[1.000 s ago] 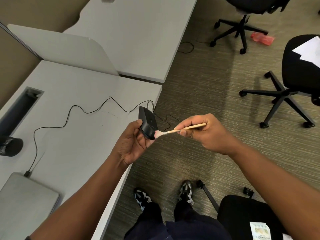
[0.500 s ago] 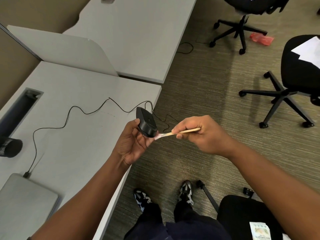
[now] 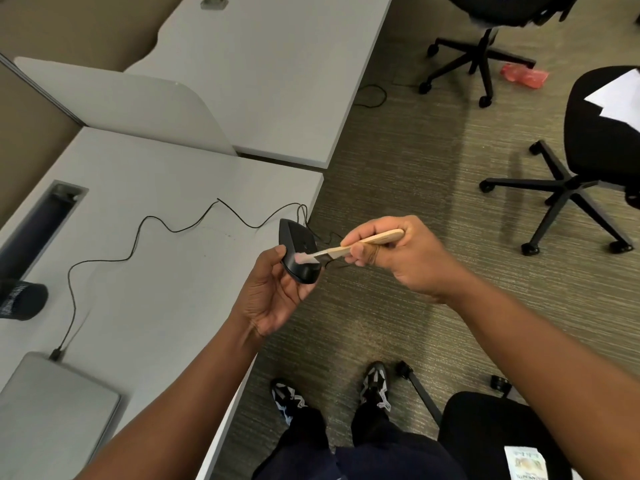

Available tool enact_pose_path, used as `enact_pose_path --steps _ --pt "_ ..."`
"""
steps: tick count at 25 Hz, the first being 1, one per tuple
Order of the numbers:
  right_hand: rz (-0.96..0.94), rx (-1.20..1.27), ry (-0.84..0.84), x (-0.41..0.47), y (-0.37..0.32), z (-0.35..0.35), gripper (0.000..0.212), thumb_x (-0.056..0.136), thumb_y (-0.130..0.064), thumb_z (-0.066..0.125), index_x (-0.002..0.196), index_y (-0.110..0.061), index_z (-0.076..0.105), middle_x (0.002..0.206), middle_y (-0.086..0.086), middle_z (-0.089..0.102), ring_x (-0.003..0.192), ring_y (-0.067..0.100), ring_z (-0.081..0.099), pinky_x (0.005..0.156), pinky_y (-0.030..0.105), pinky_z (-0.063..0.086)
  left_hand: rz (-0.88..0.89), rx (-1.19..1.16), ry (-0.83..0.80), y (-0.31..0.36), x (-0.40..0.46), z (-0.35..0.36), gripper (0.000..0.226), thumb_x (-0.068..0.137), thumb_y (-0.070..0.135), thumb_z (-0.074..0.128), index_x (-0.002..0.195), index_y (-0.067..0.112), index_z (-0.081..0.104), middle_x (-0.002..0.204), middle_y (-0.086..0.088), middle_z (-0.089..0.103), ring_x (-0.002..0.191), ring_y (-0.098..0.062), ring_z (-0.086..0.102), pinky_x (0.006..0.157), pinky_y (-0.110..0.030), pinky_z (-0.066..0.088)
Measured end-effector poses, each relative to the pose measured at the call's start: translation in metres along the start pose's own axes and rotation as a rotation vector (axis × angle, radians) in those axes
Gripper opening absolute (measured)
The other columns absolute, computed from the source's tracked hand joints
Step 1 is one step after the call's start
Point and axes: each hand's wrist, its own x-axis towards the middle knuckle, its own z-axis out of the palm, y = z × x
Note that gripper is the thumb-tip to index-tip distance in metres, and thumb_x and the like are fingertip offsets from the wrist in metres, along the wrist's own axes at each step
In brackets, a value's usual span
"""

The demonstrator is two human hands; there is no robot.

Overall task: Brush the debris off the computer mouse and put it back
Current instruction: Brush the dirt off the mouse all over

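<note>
The broad pale grey desk (image 3: 166, 271) serves as the landmark here: a thin black cable (image 3: 104, 261) wanders across its top from a plug at the flat silver laptop (image 3: 52, 410) on its near left corner towards its right edge, where the small black plastic computer mouse (image 3: 294, 251) is held up in the air, just above and at that edge, over the strip where the desk meets the carpet. The left hand (image 3: 273, 292) grips the mouse from below and behind, its thumb (image 3: 277, 252) pressed to the side facing the desk and the other fingers curled under the far side, mostly hidden. The mouse looks light, rigid and smooth-shelled, so it would likely slip if squeezed only at the glossy top; the flanks, where the hand has it, seem the sound place to hold it, and the trailing cable may tug a little when it is set down. On the side away from the desk, the right hand (image 3: 398, 258) pinches a slim pale wooden-handled brush (image 3: 367, 241), fingers curled round the handle, whose small soft pinkish bristles (image 3: 304, 259) lie against the mouse's upper shell. The bristles look pliant enough that light strokes should suffice.
</note>
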Motion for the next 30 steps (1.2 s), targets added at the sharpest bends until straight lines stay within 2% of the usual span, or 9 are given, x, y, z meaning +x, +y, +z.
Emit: enact_pose_path --steps 5,9,11,16,18,20,23,27,30 --pt "0.019 -0.170 -0.018 -0.005 0.004 -0.018 0.008 0.090 -0.017 0.076 0.095 -0.020 0.081 0.089 0.021 0.075 0.081 0.045 0.064 0.074 0.053 0.052 -0.023 -0.032 -0.048 0.001 -0.005 0.003 0.065 0.046 0.025 0.105 0.105 0.008 0.083 0.115 -0.017 0.076 0.096 -0.032 0.078 0.083 -0.039 0.065" --pt "-0.008 0.143 0.020 -0.004 0.000 -0.010 0.019 0.082 -0.013 0.074 0.099 -0.006 0.077 0.093 0.022 0.077 0.084 0.021 0.074 0.076 0.027 0.060 -0.030 -0.012 -0.015 0.000 -0.005 0.003 0.079 0.044 0.025 0.106 0.111 0.005 0.071 0.115 -0.019 0.074 0.096 -0.028 0.076 0.081 -0.037 0.066" --pt "-0.002 0.169 -0.020 -0.004 0.004 -0.003 0.021 0.081 -0.013 0.074 0.100 -0.004 0.077 0.094 0.022 0.077 0.084 0.021 0.073 0.075 0.024 0.059 -0.024 -0.005 -0.001 -0.001 -0.004 0.003 0.082 0.044 0.026 0.106 0.113 0.006 0.066 0.116 -0.019 0.072 0.098 -0.028 0.074 0.081 -0.037 0.066" --pt "0.024 -0.169 -0.015 -0.009 0.010 -0.014 0.009 0.089 -0.014 0.076 0.097 -0.016 0.081 0.090 0.024 0.075 0.080 0.045 0.065 0.072 0.052 0.057 -0.009 -0.048 -0.035 0.000 -0.009 0.000 0.069 0.044 0.024 0.106 0.108 0.008 0.081 0.117 -0.019 0.073 0.099 -0.034 0.076 0.076 -0.040 0.067" --pt "0.012 -0.200 0.008 -0.010 0.008 -0.019 0.010 0.090 -0.014 0.076 0.095 -0.021 0.081 0.088 0.023 0.075 0.074 0.042 0.063 0.066 0.049 0.055 -0.013 -0.058 -0.054 -0.001 -0.012 -0.001 0.079 0.047 0.023 0.105 0.118 0.008 0.074 0.121 -0.020 0.072 0.103 -0.034 0.075 0.077 -0.040 0.067" --pt "-0.013 -0.006 0.016 -0.009 0.002 -0.013 0.012 0.086 -0.014 0.076 0.097 -0.014 0.080 0.093 0.022 0.077 0.084 0.029 0.071 0.079 0.038 0.061 -0.008 -0.031 -0.049 -0.002 -0.013 0.000 0.085 0.046 0.024 0.105 0.120 0.007 0.066 0.119 -0.020 0.073 0.100 -0.031 0.075 0.078 -0.038 0.066" --pt "-0.036 0.106 -0.069 -0.012 0.001 -0.002 0.020 0.083 -0.014 0.074 0.101 -0.005 0.077 0.098 0.029 0.075 0.091 0.032 0.071 0.082 0.033 0.061 -0.019 -0.003 -0.027 -0.004 -0.013 0.001 0.083 0.044 0.026 0.106 0.113 0.005 0.066 0.114 -0.020 0.073 0.096 -0.029 0.075 0.077 -0.037 0.066" --pt "-0.015 -0.159 -0.049 -0.011 0.010 -0.013 0.011 0.089 -0.014 0.076 0.099 -0.015 0.081 0.092 0.023 0.075 0.085 0.051 0.064 0.077 0.058 0.056 -0.032 -0.056 -0.053 -0.005 -0.014 -0.006 0.072 0.048 0.023 0.105 0.113 0.008 0.079 0.125 -0.021 0.070 0.107 -0.034 0.072 0.078 -0.040 0.066" --pt "-0.017 -0.210 0.012 -0.009 0.009 -0.020 0.011 0.091 -0.013 0.076 0.097 -0.020 0.081 0.090 0.023 0.075 0.078 0.045 0.064 0.071 0.058 0.054 -0.055 -0.035 -0.091 -0.006 -0.016 -0.007 0.067 0.051 0.024 0.104 0.112 0.009 0.081 0.129 -0.022 0.069 0.113 -0.036 0.070 0.082 -0.040 0.065"
